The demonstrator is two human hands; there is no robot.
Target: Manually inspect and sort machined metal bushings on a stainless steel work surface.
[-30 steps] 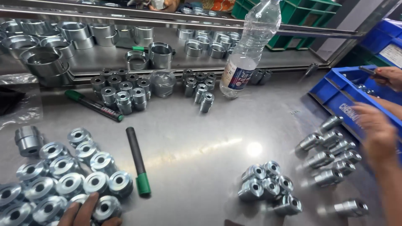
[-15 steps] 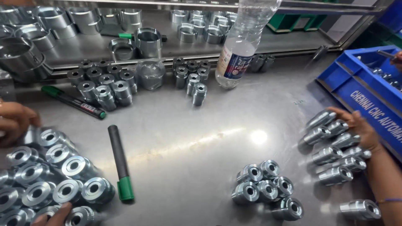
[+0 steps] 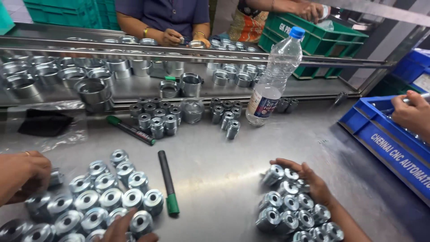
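The right hand (image 3: 315, 184) lies released, its grip slack. Its fingers curl round the far side of a cluster of steel fittings (image 3: 291, 207) at the near right of the counter (image 3: 224, 157) and touch the outer ones.

Only the fingertips of the left hand (image 3: 117, 229) show at the bottom edge. They rest on the near rings (image 3: 107, 197) of a second cluster at the near left, and I cannot tell whether that grip is clenched.

Another person's hand (image 3: 22, 175) touches the same rings from the left edge. A green-capped marker (image 3: 168, 183) lies between the two clusters, and a second marker (image 3: 131, 130) lies farther back. A water bottle (image 3: 274, 76) stands upright behind them. At the right, a co-worker's hand (image 3: 410, 114) is over a blue crate (image 3: 380, 136).
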